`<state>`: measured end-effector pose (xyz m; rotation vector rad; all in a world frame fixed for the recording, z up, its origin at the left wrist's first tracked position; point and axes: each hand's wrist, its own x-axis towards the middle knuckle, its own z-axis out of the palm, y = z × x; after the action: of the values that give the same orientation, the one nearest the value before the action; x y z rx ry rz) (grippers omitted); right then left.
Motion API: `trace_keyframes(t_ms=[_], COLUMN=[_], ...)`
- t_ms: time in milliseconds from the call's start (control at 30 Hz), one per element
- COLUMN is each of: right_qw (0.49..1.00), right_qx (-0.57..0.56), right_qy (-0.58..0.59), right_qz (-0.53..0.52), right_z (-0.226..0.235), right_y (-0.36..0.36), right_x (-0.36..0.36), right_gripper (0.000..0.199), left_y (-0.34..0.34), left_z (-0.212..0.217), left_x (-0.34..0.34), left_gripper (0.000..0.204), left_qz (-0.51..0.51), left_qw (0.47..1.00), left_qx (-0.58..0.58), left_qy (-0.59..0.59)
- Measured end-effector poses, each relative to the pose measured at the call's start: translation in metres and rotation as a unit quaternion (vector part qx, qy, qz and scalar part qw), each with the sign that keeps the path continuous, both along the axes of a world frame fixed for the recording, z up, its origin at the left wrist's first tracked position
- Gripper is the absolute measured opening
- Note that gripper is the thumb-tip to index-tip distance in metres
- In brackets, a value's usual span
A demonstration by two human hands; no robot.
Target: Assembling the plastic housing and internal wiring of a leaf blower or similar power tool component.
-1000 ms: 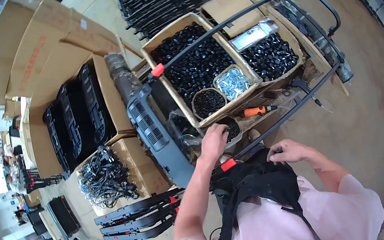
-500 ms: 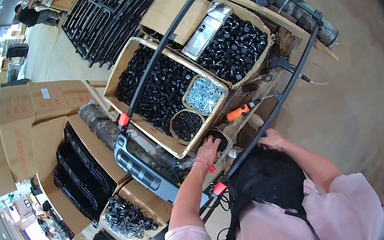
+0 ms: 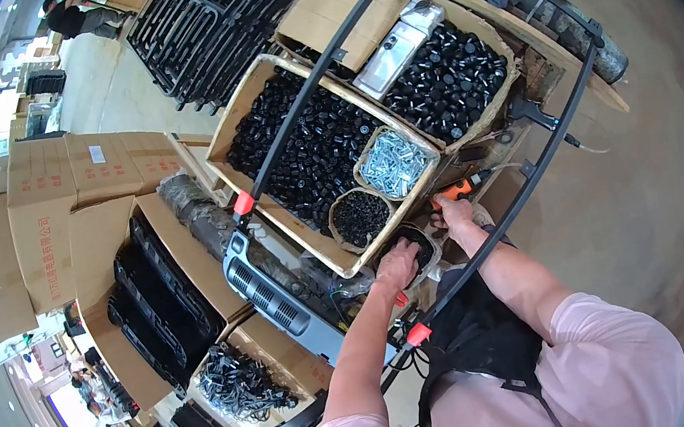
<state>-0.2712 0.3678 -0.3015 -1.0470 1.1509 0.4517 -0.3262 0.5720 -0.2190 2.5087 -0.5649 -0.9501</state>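
Observation:
My left hand [image 3: 398,265] reaches into a small container [image 3: 436,259] of dark small parts. Its fingers are bent together and the tips are hidden among the parts. Beside it, my right hand [image 3: 454,216] is closed on an orange power tool [image 3: 455,189] with a dark front end. A black tubular frame [image 3: 524,186] with red end pieces crosses over my right forearm. Just beyond my hands stands a big carton [image 3: 348,267] of black caps [image 3: 305,144]. Inside it are a smaller box of silver screws [image 3: 395,163] and one of small black parts [image 3: 360,218].
Another carton of black knobs with studs [image 3: 446,83] stands behind, a silver box [image 3: 389,56] on it. A grey slotted panel [image 3: 271,299] lies at the left, near cartons of black mouldings [image 3: 161,302] and metal parts [image 3: 239,383]. A black-handled tool [image 3: 535,114] hangs at the frame.
My right hand has moved from the frame tube, forward and left, onto the orange power tool. My left hand stays in the small container. The whole view has shifted slightly.

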Motion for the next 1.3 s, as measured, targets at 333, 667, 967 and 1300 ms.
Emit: trace_keyframes(t_ms=[333, 667, 967, 1300], right_qw=[0.959, 0.958, 0.958, 0.711], right_qx=[0.268, 0.238, 0.152, -0.19], right_qy=[-0.088, -0.158, -0.241, -0.546], right_qz=[-0.006, -0.028, 0.012, 0.401], right_z=[0.043, 0.101, 0.199, 0.371], right_y=[-0.1, -0.145, -0.165, -0.15], right_x=[-0.002, -0.102, -0.154, -0.105], right_gripper=[0.027, 0.058, 0.065, 0.058], left_y=[0.011, 0.003, 0.021, 0.019], left_z=[-0.015, -0.004, -0.007, 0.058], left_x=[0.02, 0.022, 0.011, 0.002], left_gripper=[0.035, 0.03, 0.022, 0.032], left_qz=[0.352, 0.487, 0.493, 0.467], left_qw=[0.879, 0.709, 0.608, 0.611], left_qx=[-0.11, -0.241, -0.364, -0.474], left_qy=[0.301, 0.45, 0.505, 0.429])
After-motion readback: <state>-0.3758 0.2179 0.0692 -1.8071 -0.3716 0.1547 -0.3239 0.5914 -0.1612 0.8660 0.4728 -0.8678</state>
